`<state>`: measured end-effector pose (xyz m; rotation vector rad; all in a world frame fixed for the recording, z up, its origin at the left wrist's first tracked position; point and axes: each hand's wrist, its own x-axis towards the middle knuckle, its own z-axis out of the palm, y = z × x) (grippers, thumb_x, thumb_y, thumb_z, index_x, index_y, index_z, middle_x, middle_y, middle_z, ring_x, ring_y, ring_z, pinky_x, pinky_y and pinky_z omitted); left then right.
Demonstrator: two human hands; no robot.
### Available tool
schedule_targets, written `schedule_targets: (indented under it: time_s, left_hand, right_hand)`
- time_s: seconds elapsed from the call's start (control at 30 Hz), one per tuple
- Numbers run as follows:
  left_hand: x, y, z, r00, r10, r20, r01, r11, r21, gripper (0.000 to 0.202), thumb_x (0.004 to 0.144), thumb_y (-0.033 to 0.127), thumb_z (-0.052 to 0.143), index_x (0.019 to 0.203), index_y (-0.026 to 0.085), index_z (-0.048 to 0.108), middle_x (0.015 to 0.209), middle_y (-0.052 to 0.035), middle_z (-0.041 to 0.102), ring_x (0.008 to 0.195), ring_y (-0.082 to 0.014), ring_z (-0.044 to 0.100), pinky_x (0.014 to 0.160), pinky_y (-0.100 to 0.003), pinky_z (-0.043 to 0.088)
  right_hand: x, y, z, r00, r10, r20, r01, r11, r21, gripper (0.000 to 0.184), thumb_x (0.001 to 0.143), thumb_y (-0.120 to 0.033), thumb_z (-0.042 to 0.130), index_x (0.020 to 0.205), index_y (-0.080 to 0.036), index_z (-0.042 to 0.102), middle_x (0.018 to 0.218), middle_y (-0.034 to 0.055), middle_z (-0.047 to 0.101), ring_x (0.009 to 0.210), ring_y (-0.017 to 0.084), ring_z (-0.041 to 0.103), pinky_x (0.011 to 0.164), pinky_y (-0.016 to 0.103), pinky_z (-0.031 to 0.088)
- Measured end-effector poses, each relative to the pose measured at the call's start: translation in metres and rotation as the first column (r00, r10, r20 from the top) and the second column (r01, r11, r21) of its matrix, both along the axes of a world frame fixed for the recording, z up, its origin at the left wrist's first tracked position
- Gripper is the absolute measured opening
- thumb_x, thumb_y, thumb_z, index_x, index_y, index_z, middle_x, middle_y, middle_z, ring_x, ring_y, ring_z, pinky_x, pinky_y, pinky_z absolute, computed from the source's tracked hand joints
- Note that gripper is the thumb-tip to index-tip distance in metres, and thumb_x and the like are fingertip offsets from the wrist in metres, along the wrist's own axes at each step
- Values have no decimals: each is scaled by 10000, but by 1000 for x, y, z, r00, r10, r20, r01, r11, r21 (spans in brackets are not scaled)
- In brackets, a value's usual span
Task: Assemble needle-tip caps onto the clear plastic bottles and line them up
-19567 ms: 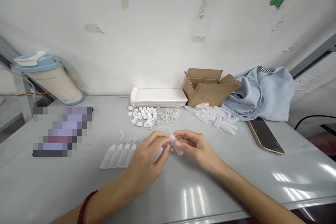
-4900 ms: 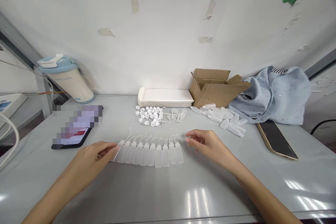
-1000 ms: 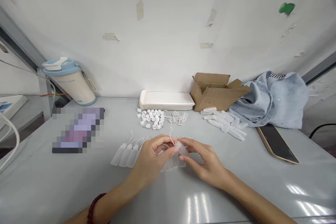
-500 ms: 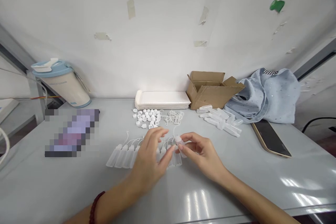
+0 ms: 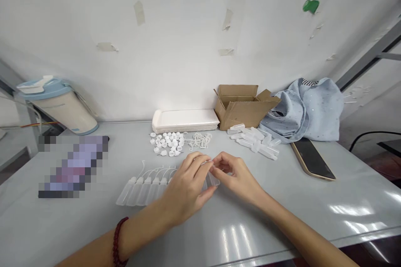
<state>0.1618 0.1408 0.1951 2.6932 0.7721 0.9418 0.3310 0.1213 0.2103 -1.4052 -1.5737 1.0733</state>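
In the head view, my left hand (image 5: 186,185) and my right hand (image 5: 239,175) meet at the right end of a row of small squeeze bottles (image 5: 134,192). The fingers of both hands close round the top of one translucent squeeze bottle (image 5: 214,180); its cap is mostly hidden behind them. My left thumb sits low, near that bottle's base. White cords rise from the capped bottles in the row, and my left hand covers part of it. Loose white caps (image 5: 169,142) and a tangle of white cords (image 5: 200,140) lie just beyond the hands.
Uncapped bottles (image 5: 255,139) lie in a pile at right. Behind stand white padded envelopes (image 5: 186,120) and an open cardboard box (image 5: 247,112). A blue cloth bag (image 5: 322,108), a phone (image 5: 314,160), a tumbler (image 5: 64,106) and a blurred-out device (image 5: 75,167) flank the work area.
My left hand has moved right and closed its fingers at the bottle's top, beside my right fingertips. The whole view has shifted slightly.
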Motion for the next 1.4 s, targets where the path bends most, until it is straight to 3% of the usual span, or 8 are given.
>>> schedule_targets:
  time_s: [0.13, 0.4, 0.93, 1.1, 1.4]
  left_hand:
    - [4, 0, -4, 998, -34, -49, 28, 994, -110, 360, 795, 173, 643, 1129, 174, 509, 1121, -112, 587, 1101, -295, 500, 882, -483, 503]
    - [6, -5, -11, 984, 22, -174, -45, 991, -129, 430, 736, 147, 684, 1137, 150, 529, 1111, -115, 623, 1113, -323, 498, 882, -513, 497]
    - [2, -10, -12, 959, 36, -280, -76, 988, -134, 418, 769, 150, 608, 1170, 98, 501, 1214, -171, 551, 1203, -355, 426, 956, -541, 450]
    - [1, -11, -11, 949, 35, -313, -88, 984, -157, 415, 791, 177, 598, 1183, 93, 492, 1257, -178, 524, 1227, -357, 404, 974, -553, 436]
    - [0, -11, -13, 953, 32, -302, -85, 982, -167, 394, 788, 173, 593, 1166, 116, 497, 1237, -153, 546, 1232, -340, 409, 992, -523, 428]
  right_hand:
    - [15, 2, 4, 953, 129, 273, -129, 992, -19, 117, 814, -225, 538, 780, -163, 632, 730, 29, 675, 663, 158, 612, 567, 251, 437]
    - [22, 3, 0, 882, 245, 402, -256, 966, -28, 214, 799, -149, 485, 846, -151, 694, 700, 30, 680, 643, 154, 595, 615, 256, 437]
    - [14, 3, 2, 885, 245, 396, -243, 968, -56, 237, 780, -118, 453, 809, -157, 685, 671, 14, 661, 622, 143, 572, 590, 240, 412]
    - [15, 4, 2, 902, 267, 339, -235, 963, -130, 260, 801, -140, 447, 851, -151, 701, 535, -10, 606, 538, 134, 576, 570, 232, 418]
    - [15, 5, -2, 933, 281, 227, -247, 955, -165, 229, 816, -179, 445, 818, -142, 671, 585, 8, 646, 594, 156, 643, 599, 237, 460]
